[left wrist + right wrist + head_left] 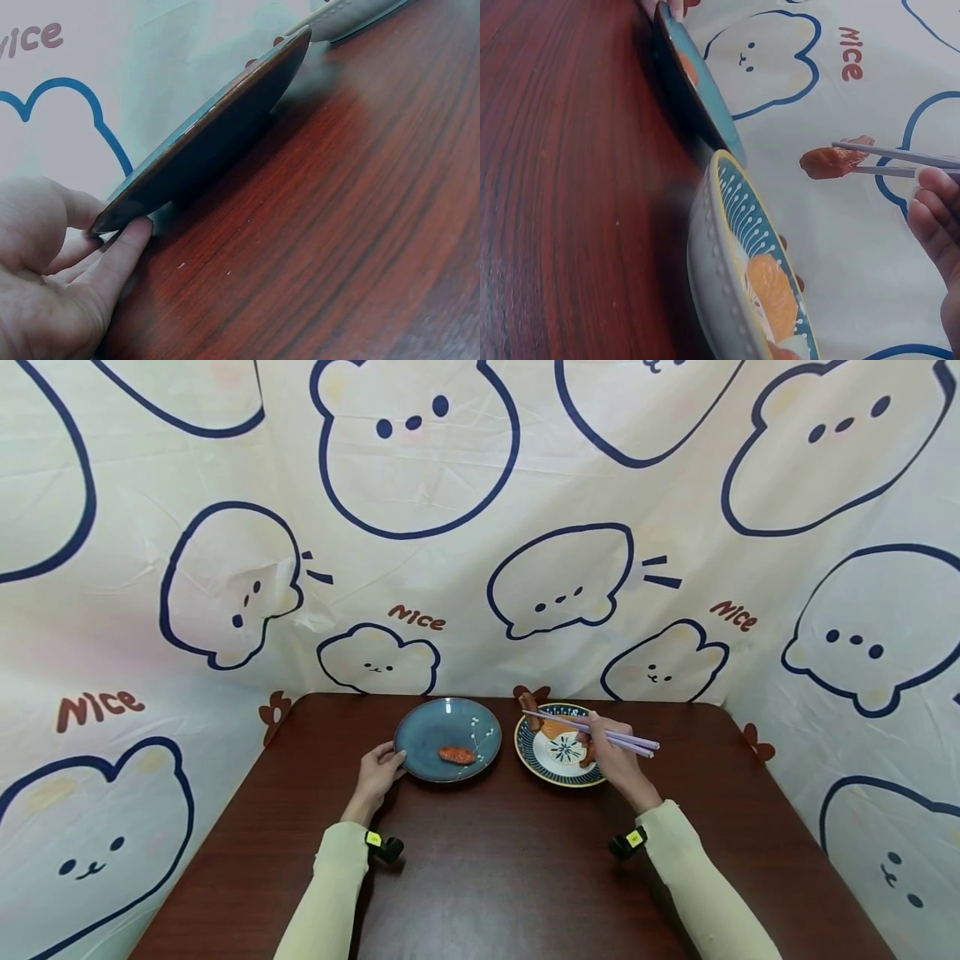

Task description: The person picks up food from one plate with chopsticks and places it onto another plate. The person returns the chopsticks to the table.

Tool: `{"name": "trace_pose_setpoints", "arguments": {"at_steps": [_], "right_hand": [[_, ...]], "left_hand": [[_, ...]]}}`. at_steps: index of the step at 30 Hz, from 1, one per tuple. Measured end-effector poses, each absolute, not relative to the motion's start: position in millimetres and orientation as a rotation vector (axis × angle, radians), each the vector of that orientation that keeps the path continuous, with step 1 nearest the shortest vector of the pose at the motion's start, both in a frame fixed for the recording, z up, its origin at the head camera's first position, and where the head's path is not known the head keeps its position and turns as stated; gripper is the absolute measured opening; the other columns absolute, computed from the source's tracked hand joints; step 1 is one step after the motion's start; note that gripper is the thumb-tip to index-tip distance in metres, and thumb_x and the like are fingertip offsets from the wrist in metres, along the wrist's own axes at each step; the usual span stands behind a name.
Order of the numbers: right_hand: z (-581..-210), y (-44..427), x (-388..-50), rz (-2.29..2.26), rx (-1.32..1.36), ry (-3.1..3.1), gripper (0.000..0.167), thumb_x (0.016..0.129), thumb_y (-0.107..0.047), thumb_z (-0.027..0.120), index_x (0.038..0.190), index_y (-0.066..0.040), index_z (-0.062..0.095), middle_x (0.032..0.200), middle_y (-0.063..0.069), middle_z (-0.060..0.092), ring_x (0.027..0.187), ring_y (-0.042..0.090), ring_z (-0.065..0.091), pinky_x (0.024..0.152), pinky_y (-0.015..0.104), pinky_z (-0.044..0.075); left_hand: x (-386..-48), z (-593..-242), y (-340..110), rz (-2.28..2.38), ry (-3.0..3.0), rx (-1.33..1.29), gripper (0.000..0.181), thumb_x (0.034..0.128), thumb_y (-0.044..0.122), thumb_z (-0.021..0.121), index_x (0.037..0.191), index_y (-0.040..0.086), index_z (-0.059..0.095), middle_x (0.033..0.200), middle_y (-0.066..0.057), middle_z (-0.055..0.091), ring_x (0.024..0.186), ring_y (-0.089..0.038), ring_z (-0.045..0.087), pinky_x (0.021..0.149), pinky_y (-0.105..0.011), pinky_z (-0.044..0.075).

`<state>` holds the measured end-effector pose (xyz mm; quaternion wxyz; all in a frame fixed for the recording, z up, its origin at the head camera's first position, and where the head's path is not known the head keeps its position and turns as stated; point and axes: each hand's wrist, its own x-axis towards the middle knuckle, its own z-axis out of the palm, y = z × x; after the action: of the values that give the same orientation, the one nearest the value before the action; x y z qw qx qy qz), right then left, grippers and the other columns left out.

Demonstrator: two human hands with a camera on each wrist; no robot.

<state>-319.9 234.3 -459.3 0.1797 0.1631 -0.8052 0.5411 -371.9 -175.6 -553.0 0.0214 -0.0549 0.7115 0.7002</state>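
The right hand (pixel 617 753) holds a pair of light purple chopsticks (pixel 630 742) above the patterned plate (pixel 564 781). Pinched between their tips is a reddish-brown food piece (pixel 831 161), raised over the plate's far left edge in the head view. On that plate lie an orange slice-like piece (pixel 772 296) and another brown piece (pixel 588 755). With thumb above and fingers below, the left hand (pixel 377 778) grips the left rim of the blue plate (pixel 217 146). One reddish-brown piece (pixel 457 755) lies on the blue plate.
Both plates stand side by side near the far edge of the dark wooden table (pixel 480 877). A pale cloth (pixel 465 577) with blue animal outlines hangs behind and at both sides. Black devices (pixel 386 848) are strapped on both wrists.
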Motion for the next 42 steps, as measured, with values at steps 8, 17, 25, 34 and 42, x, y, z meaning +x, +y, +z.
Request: {"name": "trace_pose_setpoints", "arguments": {"at_steps": [8,17,25,34,42], "right_hand": [[-475,233,-336,1.591,0.447,-2.274,0.045,0.113,-0.019,0.034,0.119,0.002,0.074,0.084,0.025,0.063,0.049,0.019,0.052,0.037,0.043,0.054],[-480,223,-346,1.437,0.487,-2.243,0.046,0.113,-0.026,0.038,0.113,-0.005,0.078,0.081,0.011,0.065,0.069,0.019,0.057,0.048,0.026,0.050],[-478,215,-348,1.426,0.514,-2.202,0.045,0.113,-0.022,0.038,0.111,-0.002,0.078,0.079,0.008,0.067,0.069,0.017,0.059,0.053,0.024,0.049],[-481,209,-351,1.427,0.520,-2.203,0.043,0.112,-0.017,0.039,0.110,-0.001,0.078,0.081,0.015,0.070,0.073,0.022,0.064,0.064,0.027,0.056],[-482,206,-352,1.477,0.531,-2.218,0.048,0.113,-0.024,0.037,0.111,0.002,0.077,0.080,0.012,0.068,0.075,0.036,0.063,0.061,0.022,0.054]], "left_hand": [[-372,-551,-176,2.167,2.205,-0.172,0.047,0.1074,0.009,0.052,0.151,-0.005,0.041,0.145,-0.031,0.050,0.132,-0.043,0.053,0.107,-0.044,0.054],[-373,-551,-175,2.171,2.193,-0.177,0.047,0.1074,0.010,0.053,0.151,-0.005,0.040,0.145,-0.030,0.049,0.133,-0.042,0.053,0.105,-0.041,0.055],[-372,-552,-176,2.165,2.200,-0.176,0.049,0.1075,0.010,0.052,0.152,-0.005,0.039,0.146,-0.030,0.048,0.133,-0.042,0.053,0.107,-0.042,0.054],[-371,-551,-175,2.163,2.210,-0.171,0.048,0.1072,0.009,0.052,0.151,-0.005,0.040,0.145,-0.031,0.049,0.131,-0.043,0.054,0.105,-0.041,0.056],[-371,-551,-173,2.177,2.196,-0.184,0.048,0.1063,0.009,0.054,0.150,-0.005,0.042,0.144,-0.031,0.051,0.130,-0.042,0.055,0.103,-0.040,0.057]]}}
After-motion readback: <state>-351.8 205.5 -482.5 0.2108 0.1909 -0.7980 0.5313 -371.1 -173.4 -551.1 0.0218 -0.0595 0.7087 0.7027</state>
